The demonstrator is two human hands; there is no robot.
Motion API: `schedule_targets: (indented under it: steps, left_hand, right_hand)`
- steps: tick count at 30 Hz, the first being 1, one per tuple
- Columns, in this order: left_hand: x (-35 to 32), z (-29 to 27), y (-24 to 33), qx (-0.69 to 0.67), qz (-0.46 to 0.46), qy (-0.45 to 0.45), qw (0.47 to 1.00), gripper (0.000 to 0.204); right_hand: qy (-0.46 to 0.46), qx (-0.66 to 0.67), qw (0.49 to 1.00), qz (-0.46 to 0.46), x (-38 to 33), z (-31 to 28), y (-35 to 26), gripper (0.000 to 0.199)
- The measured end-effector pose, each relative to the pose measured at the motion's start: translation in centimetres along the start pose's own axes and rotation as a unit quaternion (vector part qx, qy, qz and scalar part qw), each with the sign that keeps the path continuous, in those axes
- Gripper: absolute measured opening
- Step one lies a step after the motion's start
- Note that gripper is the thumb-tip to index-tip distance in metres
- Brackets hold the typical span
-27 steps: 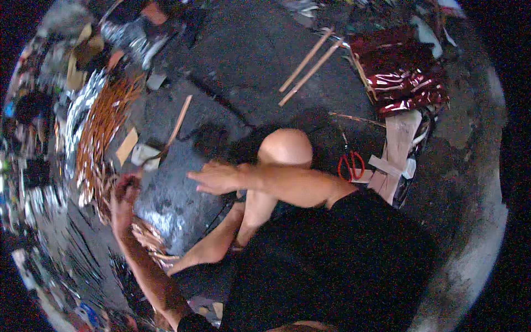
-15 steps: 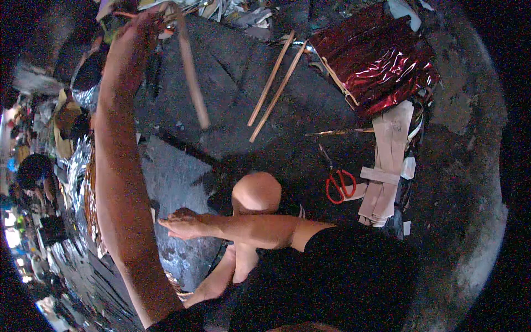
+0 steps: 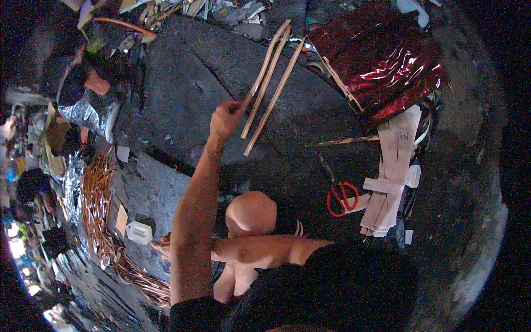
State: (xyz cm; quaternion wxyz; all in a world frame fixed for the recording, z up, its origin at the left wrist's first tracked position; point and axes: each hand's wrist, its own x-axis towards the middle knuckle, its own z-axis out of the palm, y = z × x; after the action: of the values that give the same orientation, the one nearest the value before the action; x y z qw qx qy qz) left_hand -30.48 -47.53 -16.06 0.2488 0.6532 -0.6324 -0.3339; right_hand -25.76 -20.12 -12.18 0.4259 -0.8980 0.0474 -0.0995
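My left hand (image 3: 225, 120) is closed around the near end of a thin wooden stick (image 3: 267, 57), whose other end points away over the dark floor mat. Two more sticks of the same kind, a middle stick (image 3: 260, 99) and a right-hand stick (image 3: 272, 100), lie slanted beside it. My right arm crosses in front of my bent knee (image 3: 251, 213), passing beneath my left forearm. Partly hidden there, my right hand (image 3: 161, 246) shows its fingers loosely extended and nothing in them. A small white plastic piece (image 3: 139, 233) lies close to its fingertips.
Red-handled scissors (image 3: 342, 198) lie at the right, beside overlapping pale strips (image 3: 387, 171). Shiny dark red sheeting (image 3: 381, 63) spreads at the far right. Copper-coloured strands (image 3: 98, 205) run along the left. Scraps (image 3: 243, 16) are heaped at the far edge.
My left hand has come from the far left toward the middle, bringing the stick next to the two lying ones. My right hand has lowered slightly and is now partly covered by my left arm.
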Motion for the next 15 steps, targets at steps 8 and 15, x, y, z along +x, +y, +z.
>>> schedule_targets:
  steps: [8, 15]
  left_hand:
    - [-6.2, -5.1, -4.9, 0.086, 0.036, 0.012, 0.996, 0.027]
    - [-24.8, -17.1, -6.6, 0.066, -0.127, 0.172, 0.975, 0.042]
  right_hand:
    - [-0.007, 0.0, 1.0, 0.007, 0.8, -0.5, 0.6, 0.022]
    - [-0.021, 0.221, 0.956, 0.191, 1.1, 1.3, -1.5, 0.021]
